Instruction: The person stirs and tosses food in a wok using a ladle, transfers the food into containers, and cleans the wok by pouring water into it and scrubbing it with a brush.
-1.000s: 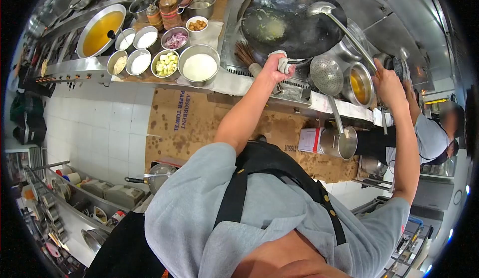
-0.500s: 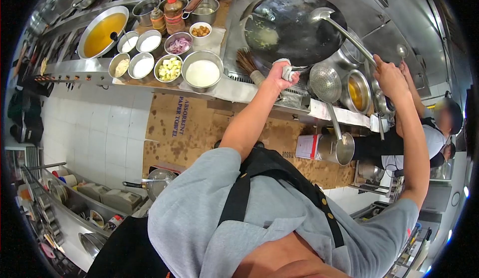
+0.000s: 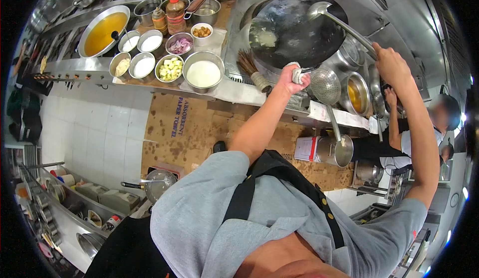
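My left hand (image 3: 287, 80) is closed around the wok's handle, with a folded white cloth (image 3: 298, 75) in its grip. The large dark wok (image 3: 304, 41) is over the stove, and a small pale patch of food or liquid (image 3: 266, 39) shows on its left side. My right hand (image 3: 390, 67) is wrapped round the long handle of a metal ladle (image 3: 347, 27). The ladle's bowl sits over the wok's far right part; whether it touches the metal I cannot tell. Beside my left hand stands a bundled bamboo brush (image 3: 252, 69).
A perforated skimmer (image 3: 326, 85) rests right of the wok, by a bowl of yellow liquid (image 3: 357, 92). Tins of white powder (image 3: 144, 65), chopped vegetables (image 3: 170, 69) and red onion (image 3: 179, 45) crowd the left counter. A co-worker (image 3: 424, 123) stands at right.
My left hand and the wok's handle have shifted right and slightly down. The wok has moved a little right with them. The co-worker's raised arm has come down.
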`<state>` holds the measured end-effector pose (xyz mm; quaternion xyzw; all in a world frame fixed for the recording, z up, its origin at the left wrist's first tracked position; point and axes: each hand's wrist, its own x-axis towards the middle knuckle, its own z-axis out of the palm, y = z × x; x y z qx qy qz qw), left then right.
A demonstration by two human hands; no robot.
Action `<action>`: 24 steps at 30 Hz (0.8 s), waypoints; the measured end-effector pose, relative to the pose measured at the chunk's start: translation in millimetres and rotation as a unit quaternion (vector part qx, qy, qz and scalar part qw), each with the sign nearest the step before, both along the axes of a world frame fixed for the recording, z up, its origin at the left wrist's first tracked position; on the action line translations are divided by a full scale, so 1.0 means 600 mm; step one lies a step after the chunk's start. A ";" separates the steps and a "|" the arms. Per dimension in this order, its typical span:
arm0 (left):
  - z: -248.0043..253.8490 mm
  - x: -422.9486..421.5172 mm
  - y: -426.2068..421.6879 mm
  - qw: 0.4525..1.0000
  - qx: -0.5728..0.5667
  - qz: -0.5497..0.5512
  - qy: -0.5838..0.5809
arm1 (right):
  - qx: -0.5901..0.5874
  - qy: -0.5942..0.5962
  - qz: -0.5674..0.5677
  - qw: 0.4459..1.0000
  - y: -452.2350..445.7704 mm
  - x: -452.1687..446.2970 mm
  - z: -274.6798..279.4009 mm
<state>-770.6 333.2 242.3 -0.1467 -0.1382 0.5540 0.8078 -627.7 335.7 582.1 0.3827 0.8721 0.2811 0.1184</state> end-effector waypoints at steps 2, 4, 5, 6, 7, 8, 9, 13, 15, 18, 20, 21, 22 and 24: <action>0.010 0.008 -0.001 1.000 0.004 -0.003 -0.018 | 0.018 -0.012 0.018 1.000 -0.002 -0.009 0.007; 0.017 0.014 0.004 0.999 0.013 -0.004 -0.041 | 0.032 -0.018 0.021 0.999 -0.006 -0.023 0.014; 0.018 0.016 0.004 0.998 0.019 0.001 -0.053 | 0.035 -0.019 0.016 0.999 -0.009 -0.034 0.015; 0.019 0.017 0.004 0.998 0.024 0.005 -0.065 | 0.039 -0.020 0.012 0.999 -0.007 -0.040 0.018; 0.021 0.016 0.007 0.997 0.031 0.011 -0.077 | 0.047 -0.029 0.022 0.998 0.005 -0.044 0.020; 0.021 0.019 0.008 0.995 0.045 0.023 -0.085 | 0.054 -0.039 0.032 0.997 0.018 -0.047 0.017; 0.022 0.023 0.008 0.993 0.056 0.022 -0.097 | 0.061 -0.050 0.042 0.996 0.021 -0.049 0.017; 0.035 0.025 0.009 0.988 0.084 0.014 -0.131 | 0.076 -0.065 0.064 0.993 0.008 -0.079 0.018; 0.044 0.023 0.013 0.980 0.115 -0.004 -0.163 | 0.076 -0.074 0.071 0.992 0.006 -0.090 0.013; 0.052 0.021 0.019 0.979 0.125 0.000 -0.164 | 0.071 -0.086 0.049 0.993 0.017 -0.094 0.003; 0.048 0.025 0.017 0.982 0.130 -0.002 -0.140 | 0.059 -0.080 0.046 0.994 0.026 -0.085 0.005; 0.046 0.025 0.022 0.983 0.134 -0.005 -0.127 | 0.054 -0.076 0.044 0.995 0.034 -0.079 0.009; 0.042 0.022 0.025 0.986 0.126 -0.021 -0.106 | 0.046 -0.056 0.040 0.997 0.040 -0.068 0.008; 0.032 0.011 0.017 0.995 0.071 -0.043 -0.046 | 0.027 -0.010 0.022 0.999 0.053 -0.032 -0.001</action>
